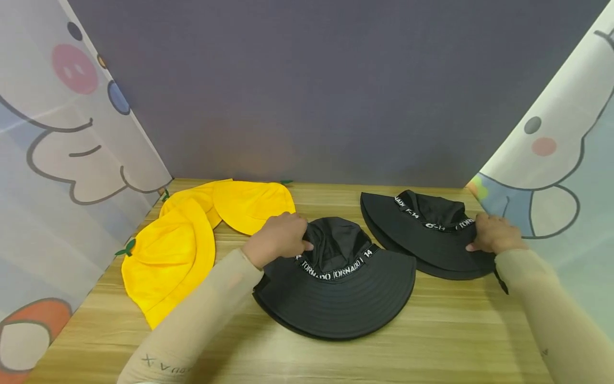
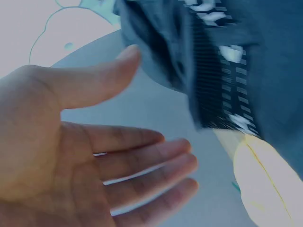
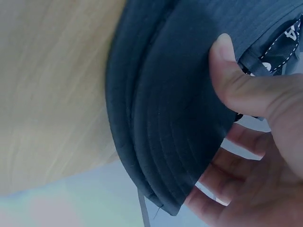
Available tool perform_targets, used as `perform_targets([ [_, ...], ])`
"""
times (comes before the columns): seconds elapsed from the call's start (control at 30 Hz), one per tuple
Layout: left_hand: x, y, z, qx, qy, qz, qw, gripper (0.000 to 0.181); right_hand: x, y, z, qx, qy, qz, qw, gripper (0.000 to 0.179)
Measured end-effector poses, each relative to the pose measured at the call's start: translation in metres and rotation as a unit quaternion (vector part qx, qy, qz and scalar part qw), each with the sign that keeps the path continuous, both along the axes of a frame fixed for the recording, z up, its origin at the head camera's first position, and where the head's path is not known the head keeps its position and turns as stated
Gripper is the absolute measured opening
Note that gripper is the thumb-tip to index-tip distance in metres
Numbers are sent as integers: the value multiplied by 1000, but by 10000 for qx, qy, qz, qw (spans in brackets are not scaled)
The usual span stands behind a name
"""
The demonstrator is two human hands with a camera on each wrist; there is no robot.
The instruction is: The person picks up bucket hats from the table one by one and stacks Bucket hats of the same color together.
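Observation:
In the head view a black wide-brimmed sun hat (image 1: 336, 298), lettered "TORNADO" along its band, lies at the middle of the table. My left hand (image 1: 283, 237) is at the left end of its crown; in the left wrist view the thumb and fingers (image 2: 142, 161) are spread apart, with a gap to the blurred hat fabric. To the right, two black sun hats (image 1: 422, 240) appear stacked, their brims overlapping. My right hand (image 1: 496, 234) grips their right end. The right wrist view shows the thumb (image 3: 227, 66) over the upper brim (image 3: 180, 127) and the other fingers underneath.
Several yellow hats (image 1: 168, 256) with small green leaf tips lie overlapping at the table's left and back left. A grey panel (image 1: 312, 96) rises behind the wooden table (image 1: 431, 341). Cartoon-printed sheets (image 1: 542, 160) stand at both sides.

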State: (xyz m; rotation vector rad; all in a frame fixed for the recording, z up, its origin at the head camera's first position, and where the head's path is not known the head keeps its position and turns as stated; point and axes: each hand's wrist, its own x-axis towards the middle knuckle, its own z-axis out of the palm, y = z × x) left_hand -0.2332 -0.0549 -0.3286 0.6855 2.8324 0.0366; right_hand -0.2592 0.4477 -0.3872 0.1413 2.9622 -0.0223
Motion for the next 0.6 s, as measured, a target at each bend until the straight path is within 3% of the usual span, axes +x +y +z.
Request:
perform_targets([
  [0.13, -18, 18, 8, 463, -475, -88, 9978, 44, 2, -3, -4, -99, 146, 193, 9997, 91],
  [0.3, -43, 32, 4, 843, -967, -106, 9917, 57, 4, -6, -9, -491, 232, 416, 9977, 91],
  [0.43, -62, 36, 1, 1198, -1271, -115, 9846, 34, 3, -5, -13, -759, 329, 569, 9949, 91],
  [0.6, -79, 43, -2, 1854, -1548, 29, 9704, 27, 3, -4, -15, -1008, 531, 501, 9922, 91],
])
